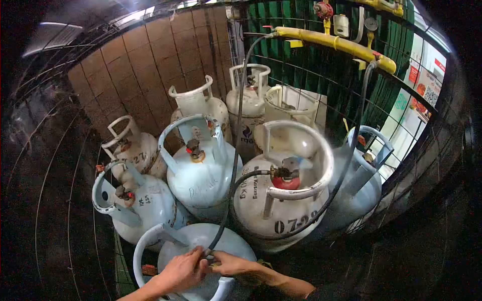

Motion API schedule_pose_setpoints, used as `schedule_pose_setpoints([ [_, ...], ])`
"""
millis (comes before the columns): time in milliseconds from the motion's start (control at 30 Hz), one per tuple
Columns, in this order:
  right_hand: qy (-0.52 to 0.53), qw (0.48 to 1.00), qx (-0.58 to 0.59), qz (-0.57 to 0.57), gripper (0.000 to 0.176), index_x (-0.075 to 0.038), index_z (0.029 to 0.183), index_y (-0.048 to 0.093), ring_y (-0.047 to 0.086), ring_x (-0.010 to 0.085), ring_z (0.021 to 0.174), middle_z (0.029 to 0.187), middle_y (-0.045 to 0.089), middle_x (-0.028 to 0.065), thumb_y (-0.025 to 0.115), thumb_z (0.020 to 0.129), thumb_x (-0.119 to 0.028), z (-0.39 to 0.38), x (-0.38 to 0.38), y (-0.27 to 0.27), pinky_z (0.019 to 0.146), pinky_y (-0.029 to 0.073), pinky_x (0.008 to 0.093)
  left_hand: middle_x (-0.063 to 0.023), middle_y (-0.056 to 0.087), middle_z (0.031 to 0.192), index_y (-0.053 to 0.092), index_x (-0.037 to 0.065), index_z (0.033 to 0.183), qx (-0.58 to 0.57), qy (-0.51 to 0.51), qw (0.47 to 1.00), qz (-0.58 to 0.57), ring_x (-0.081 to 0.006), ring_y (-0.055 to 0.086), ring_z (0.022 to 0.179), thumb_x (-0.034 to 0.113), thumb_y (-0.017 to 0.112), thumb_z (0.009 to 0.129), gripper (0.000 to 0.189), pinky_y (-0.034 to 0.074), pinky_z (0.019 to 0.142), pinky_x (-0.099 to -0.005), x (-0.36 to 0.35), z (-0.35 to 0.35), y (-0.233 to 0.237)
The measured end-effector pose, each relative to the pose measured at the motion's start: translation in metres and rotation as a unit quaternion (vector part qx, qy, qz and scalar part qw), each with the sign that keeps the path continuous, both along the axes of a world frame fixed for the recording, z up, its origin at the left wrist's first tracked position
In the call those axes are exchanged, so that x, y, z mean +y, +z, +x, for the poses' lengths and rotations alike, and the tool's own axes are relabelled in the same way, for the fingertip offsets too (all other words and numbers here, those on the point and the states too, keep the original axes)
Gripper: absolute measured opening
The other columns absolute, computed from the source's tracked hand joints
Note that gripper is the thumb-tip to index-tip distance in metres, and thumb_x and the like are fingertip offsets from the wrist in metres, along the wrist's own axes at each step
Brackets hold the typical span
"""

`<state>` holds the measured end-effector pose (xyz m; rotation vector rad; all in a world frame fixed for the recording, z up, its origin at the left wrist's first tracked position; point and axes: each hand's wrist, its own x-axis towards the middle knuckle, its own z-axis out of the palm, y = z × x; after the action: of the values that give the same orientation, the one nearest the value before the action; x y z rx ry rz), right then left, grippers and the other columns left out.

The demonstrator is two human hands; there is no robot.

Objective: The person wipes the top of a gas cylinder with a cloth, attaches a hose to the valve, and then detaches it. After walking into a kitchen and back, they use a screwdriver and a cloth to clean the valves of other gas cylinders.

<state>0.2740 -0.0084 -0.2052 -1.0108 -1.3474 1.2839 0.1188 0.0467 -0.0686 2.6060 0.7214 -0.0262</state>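
Both hands meet over the top of a light blue gas cylinder (228, 239) at the bottom centre. My left hand (185, 271) has its fingers curled at the lower end of a black hose (224, 220). My right hand (228, 263) is closed beside it, its fingers touching the same spot. The hose end and the cylinder's valve are hidden behind the fingers. From there the hose runs up to a yellow pipe (311, 37). Another hose ends at the valve (283, 173) of the large white cylinder (251, 200) marked "07-28".
Several more blue and white cylinders stand close behind, among them a light blue one (203, 175) and one at the left (150, 200). A blue cylinder (356, 185) stands at the right. Wire mesh surrounds them, with a pressure gauge (371, 24) above.
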Motion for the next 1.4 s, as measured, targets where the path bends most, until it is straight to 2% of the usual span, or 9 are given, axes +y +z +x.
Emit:
schedule_pose_setpoints([
  [233,-0.001,0.995,-0.029,-0.095,0.048,0.001,0.084,0.062,0.050,0.0142,0.070,0.072,0.058,0.0074,0.056,0.088,-0.046,0.004,-0.004,0.009,0.065,0.043,0.0338,-0.0290,0.060,0.097,0.048,-0.005,0.118,0.034,0.001,0.999,-0.020,-0.0433,0.059,0.087,0.027,0.052,0.089,0.043,0.048,0.075,-0.0481,-0.001,0.009,0.035],
  [300,0.044,0.975,-0.090,-0.197,0.047,0.001,0.107,0.060,0.055,0.0142,0.085,0.090,0.062,0.0102,0.060,0.087,-0.041,0.015,-0.005,0.029,0.079,0.044,0.0307,-0.0281,0.060,0.101,0.046,-0.003,0.121,0.118,0.020,0.992,-0.044,-0.0425,0.059,0.089,0.028,0.052,0.089,0.045,0.048,0.076,-0.0480,0.004,0.010,0.025],
  [433,-0.019,0.998,0.062,0.002,0.058,-0.001,0.118,0.054,0.051,0.0124,0.082,0.098,0.059,0.0086,0.065,0.082,-0.046,-0.005,-0.003,0.006,0.076,0.044,0.0281,-0.0281,0.060,0.094,0.047,-0.003,0.118,0.019,0.002,0.999,-0.040,-0.0452,0.059,0.084,0.029,0.050,0.090,0.042,0.048,0.072,-0.0498,0.007,0.003,0.020],
  [633,0.068,0.976,-0.077,-0.192,0.037,-0.004,0.101,0.064,0.048,0.0087,0.076,0.081,0.057,-0.0007,0.058,0.090,-0.038,0.012,-0.006,0.025,0.068,0.040,0.0258,-0.0279,0.059,0.096,0.046,-0.005,0.109,0.131,0.013,0.988,-0.081,-0.0446,0.058,0.089,0.037,0.048,0.089,0.047,0.047,0.075,-0.0500,0.017,0.004,0.016],
  [767,0.057,0.985,0.070,-0.146,0.040,-0.004,0.101,0.060,0.051,0.0128,0.077,0.083,0.057,0.0031,0.060,0.088,-0.042,0.011,-0.010,0.019,0.068,0.041,0.0277,-0.0285,0.057,0.108,0.042,-0.005,0.126,0.044,0.030,0.998,0.011,-0.0450,0.057,0.094,0.041,0.051,0.089,0.060,0.047,0.080,-0.0466,-0.003,0.004,0.028],
  [900,-0.044,0.997,-0.040,-0.053,0.062,-0.005,0.120,0.050,0.054,0.0228,0.106,0.107,0.059,0.0146,0.066,0.080,-0.050,0.000,-0.004,0.015,0.095,0.039,0.0355,-0.0270,0.062,0.088,0.049,-0.001,0.107,0.123,0.036,0.983,-0.132,-0.0431,0.060,0.083,0.040,0.048,0.090,0.045,0.048,0.073,-0.0501,0.012,0.011,0.025],
  [1000,0.053,0.982,0.017,-0.180,0.050,-0.003,0.110,0.056,0.049,0.0098,0.068,0.080,0.058,0.0031,0.061,0.086,-0.046,0.006,0.003,0.022,0.060,0.041,0.0268,-0.0271,0.062,0.084,0.048,-0.004,0.104,0.106,0.003,0.990,-0.095,-0.0423,0.060,0.082,0.038,0.050,0.090,0.044,0.047,0.070,-0.0508,0.014,0.009,0.026],
  [1167,0.006,0.967,0.042,-0.251,0.038,-0.005,0.079,0.058,0.038,0.0057,0.054,0.063,0.046,-0.0048,0.051,0.094,-0.040,0.006,-0.010,0.041,0.047,0.030,0.0245,-0.0285,0.061,0.085,0.046,-0.004,0.103,0.018,0.026,0.999,-0.011,-0.0450,0.059,0.082,0.035,0.052,0.088,0.042,0.047,0.070,-0.0507,-0.003,0.001,0.032],
  [1400,-0.017,0.971,0.104,-0.216,0.038,-0.003,0.115,0.052,0.047,0.0069,0.060,0.075,0.056,-0.0011,0.060,0.089,-0.029,0.007,-0.009,0.029,0.052,0.036,0.0224,-0.0262,0.061,0.094,0.052,0.000,0.108,0.007,0.024,0.999,0.041,-0.0417,0.058,0.092,0.038,0.062,0.083,0.047,0.047,0.078,-0.0486,0.010,-0.007,-0.018],
])
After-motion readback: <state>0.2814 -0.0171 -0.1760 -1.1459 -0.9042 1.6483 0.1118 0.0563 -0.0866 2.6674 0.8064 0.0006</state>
